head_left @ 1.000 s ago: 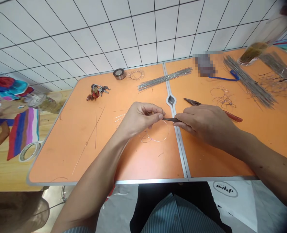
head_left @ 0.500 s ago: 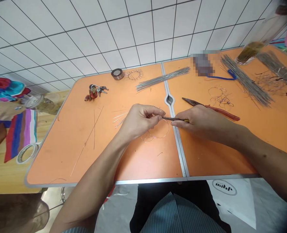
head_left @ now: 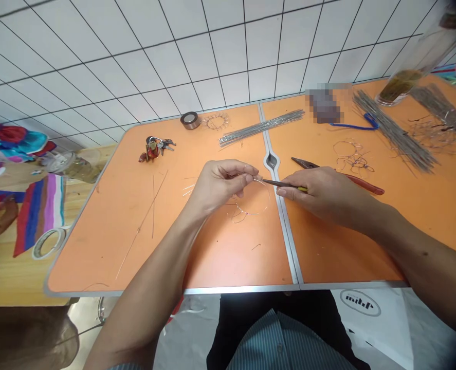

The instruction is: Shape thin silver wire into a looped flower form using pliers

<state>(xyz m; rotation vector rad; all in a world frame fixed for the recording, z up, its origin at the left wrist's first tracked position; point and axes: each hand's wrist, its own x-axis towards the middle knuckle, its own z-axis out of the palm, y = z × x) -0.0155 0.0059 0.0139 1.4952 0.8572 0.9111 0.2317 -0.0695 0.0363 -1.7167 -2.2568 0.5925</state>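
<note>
Over the middle of the orange table, my left hand (head_left: 228, 184) pinches a thin wire ring (head_left: 255, 214) between thumb and fingertips. The ring hangs toward me, with smaller wire loops at its lower left. My right hand (head_left: 315, 191) is closed around slim, dark, pointed pliers (head_left: 285, 184) with a bit of yellow at the handle; most of the handle is hidden in the palm. Their tip is at the ring's upper edge, just right of my left fingertips; I cannot tell whether it touches the wire. Loose straight wires (head_left: 189, 188) lie behind my left hand.
Red-handled pliers (head_left: 362, 183) lie partly behind my right hand, near tangled wire loops (head_left: 354, 159). Wire bundles (head_left: 261, 127) lie farther back. Keys (head_left: 157, 147), a tape roll (head_left: 189, 120) and crossed wires (head_left: 146, 218) are on the left. A jar (head_left: 399, 85) stands back right.
The pliers' tip has moved slightly away from my left fingertips, leaving a small gap. My left hand has shifted a little left with the ring. The view has also shifted slightly.
</note>
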